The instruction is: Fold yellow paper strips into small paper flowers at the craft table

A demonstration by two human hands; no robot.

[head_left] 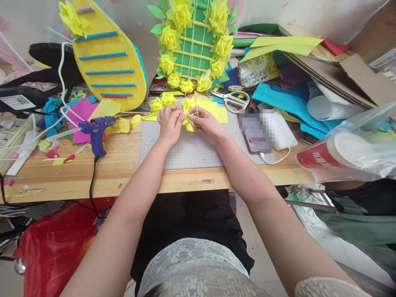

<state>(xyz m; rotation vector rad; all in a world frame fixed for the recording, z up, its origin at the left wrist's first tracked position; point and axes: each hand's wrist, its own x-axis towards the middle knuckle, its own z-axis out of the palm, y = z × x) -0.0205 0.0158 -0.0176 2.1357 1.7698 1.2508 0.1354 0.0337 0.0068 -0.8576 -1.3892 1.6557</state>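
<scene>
Both hands meet over a grey cutting mat (185, 150) on a wooden table. My left hand (168, 121) is closed, pinching a piece of yellow paper (187, 117) being folded into a flower. My right hand (206, 121) is closed on the same yellow paper and holds a thin wooden stick (196, 103) upright against it. Finished yellow paper flowers (162, 102) lie just behind my hands. A yellow paper sheet (213, 109) lies under and behind my right hand.
A purple glue gun (97, 132) stands left of the mat, its cord hanging off the table edge. Scissors (233, 99) and a phone (256, 132) lie to the right. A green panel with yellow flowers (193, 45) and a yellow paddle shape (108, 53) stand behind. Paper scraps lie around.
</scene>
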